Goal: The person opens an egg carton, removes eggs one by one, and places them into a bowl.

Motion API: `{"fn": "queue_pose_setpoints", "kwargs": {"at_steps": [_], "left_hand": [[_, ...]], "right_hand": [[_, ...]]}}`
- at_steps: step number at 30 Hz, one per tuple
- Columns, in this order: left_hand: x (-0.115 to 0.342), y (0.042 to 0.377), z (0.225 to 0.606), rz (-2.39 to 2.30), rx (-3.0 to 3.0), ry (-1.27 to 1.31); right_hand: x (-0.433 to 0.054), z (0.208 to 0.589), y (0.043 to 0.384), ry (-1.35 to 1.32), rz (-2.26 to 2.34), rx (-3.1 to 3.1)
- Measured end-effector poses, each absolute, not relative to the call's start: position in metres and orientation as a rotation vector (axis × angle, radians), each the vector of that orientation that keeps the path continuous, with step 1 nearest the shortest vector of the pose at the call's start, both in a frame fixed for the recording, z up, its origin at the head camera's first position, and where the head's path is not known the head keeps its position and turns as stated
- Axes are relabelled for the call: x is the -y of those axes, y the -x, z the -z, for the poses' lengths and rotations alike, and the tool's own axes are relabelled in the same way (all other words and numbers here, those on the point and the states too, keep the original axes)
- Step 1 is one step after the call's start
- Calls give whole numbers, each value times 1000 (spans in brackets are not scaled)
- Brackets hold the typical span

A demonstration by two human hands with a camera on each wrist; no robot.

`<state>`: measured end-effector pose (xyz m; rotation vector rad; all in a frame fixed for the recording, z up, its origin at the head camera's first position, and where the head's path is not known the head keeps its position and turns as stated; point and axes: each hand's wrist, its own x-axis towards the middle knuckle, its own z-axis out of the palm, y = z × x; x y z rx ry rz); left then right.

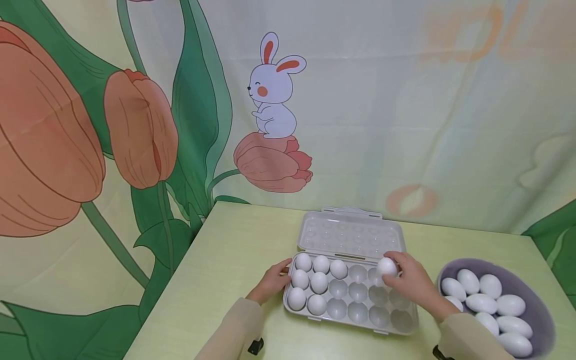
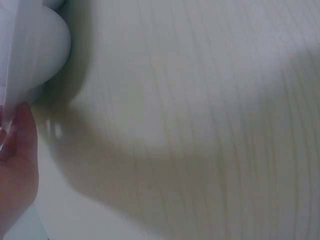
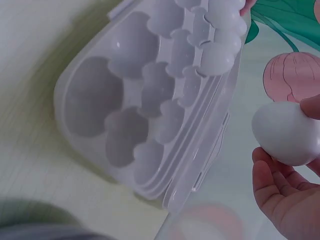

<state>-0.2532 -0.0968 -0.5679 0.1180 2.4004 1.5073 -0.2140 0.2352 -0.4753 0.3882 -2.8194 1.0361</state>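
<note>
A grey plastic egg box (image 1: 357, 311) lies open on the table, its lid (image 1: 348, 232) folded back toward the wall. White eggs (image 1: 319, 283) fill the left part: three in the back row, two in the middle, two in front. At the box's left edge, my left hand (image 1: 273, 281) grips the rim, also visible in the left wrist view. My right hand (image 1: 416, 282) holds a white egg (image 3: 287, 132) between thumb and fingers, above the right part of the back row. Vacant cups show below that egg.
To the right stands a purple-grey oval bowl (image 1: 542, 305) with several white eggs (image 1: 481, 303). The pale wood-grain table (image 1: 216, 280) meets a cloth backdrop (image 1: 382, 125) printed with tulips and a rabbit at its rear edge.
</note>
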Motion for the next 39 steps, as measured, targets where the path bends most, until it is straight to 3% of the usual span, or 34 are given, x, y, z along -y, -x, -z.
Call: {"fn": "queue_pose_setpoints", "kwargs": {"at_steps": [21, 39], "left_hand": [[96, 253, 566, -1546, -2376, -113], [96, 254, 570, -1521, -2386, -105]], "right_hand": [[-315, 454, 200, -253, -940, 3018], [-367, 465, 198, -206, -798, 3165]]}}
